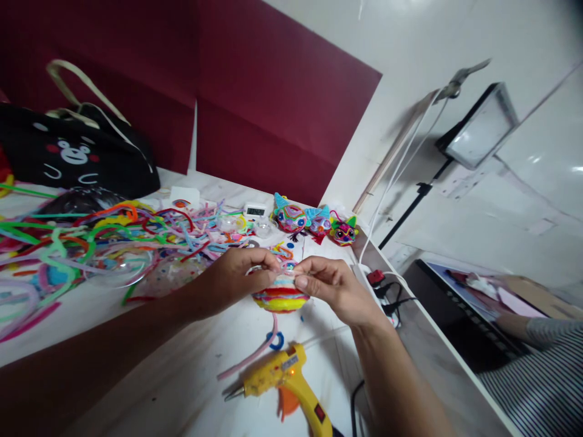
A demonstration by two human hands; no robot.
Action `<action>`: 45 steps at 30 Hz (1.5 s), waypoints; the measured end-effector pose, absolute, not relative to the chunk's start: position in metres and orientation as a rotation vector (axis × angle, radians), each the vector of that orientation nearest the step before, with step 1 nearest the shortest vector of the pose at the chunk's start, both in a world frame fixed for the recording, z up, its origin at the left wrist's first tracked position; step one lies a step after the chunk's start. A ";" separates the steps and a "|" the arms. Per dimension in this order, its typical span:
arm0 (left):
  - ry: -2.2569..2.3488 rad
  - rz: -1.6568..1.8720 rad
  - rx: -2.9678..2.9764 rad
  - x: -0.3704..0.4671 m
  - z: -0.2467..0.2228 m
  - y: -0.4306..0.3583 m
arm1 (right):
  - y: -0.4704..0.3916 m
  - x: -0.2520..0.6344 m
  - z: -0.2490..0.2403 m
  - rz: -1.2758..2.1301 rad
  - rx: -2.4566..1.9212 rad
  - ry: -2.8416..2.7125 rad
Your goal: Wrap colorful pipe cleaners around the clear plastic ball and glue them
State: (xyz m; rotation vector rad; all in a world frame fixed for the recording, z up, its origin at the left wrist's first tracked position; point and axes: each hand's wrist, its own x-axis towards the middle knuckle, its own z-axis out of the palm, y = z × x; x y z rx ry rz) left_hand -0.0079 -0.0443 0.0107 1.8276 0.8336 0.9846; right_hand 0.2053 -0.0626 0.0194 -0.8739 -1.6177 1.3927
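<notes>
The striped ball (280, 301) sits on the worktop (182, 370) right in front of you, banded in yellow, red, blue and white fuzzy strands. Your left hand (250, 276) pinches at its top with thumb and forefinger, and your right hand (325, 285) meets it from the other side, thumb and fingers pressed in at the upper edge; what small piece lies between your fingertips is too blurred to name. Just below the ball, a pink pipe cleaner (248, 363) curves past a blue ring (281, 340). Nearer you lies a yellow glue gun (273, 373), nozzle pointing left, with an orange piece (288, 402) partly under it.

The surface is white with faint marbling and a few specks. Its left side is buried under a tangled heap of pipe cleaners (59, 262) — green, red, pink, lilac — with clear plastic domes (125, 267) among them. Behind your hands stand a little digital display (256, 210) and a row of three decorated figures (291, 218). A black bag (91, 155) rests at the back left, against a deep maroon panel (273, 97).

To your right, black plugs (390, 307) and cables crowd the worktop's edge; beyond, a lamp (483, 124) leans by the white wall (410, 42), and another person's striped sleeve (542, 364) shows.
</notes>
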 end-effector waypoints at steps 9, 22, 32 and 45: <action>0.829 0.974 1.822 -0.006 0.004 -0.041 | -0.066 0.203 0.018 1.347 -0.862 -1.605; 0.665 1.091 1.668 -0.010 0.002 -0.039 | -0.073 0.202 0.027 1.033 -0.874 -1.767; 0.517 1.137 1.175 -0.006 0.010 -0.040 | -0.056 0.233 0.027 1.405 -0.719 -1.720; 0.391 1.012 1.204 -0.014 0.002 -0.034 | -0.058 0.233 0.028 1.479 -0.717 -1.612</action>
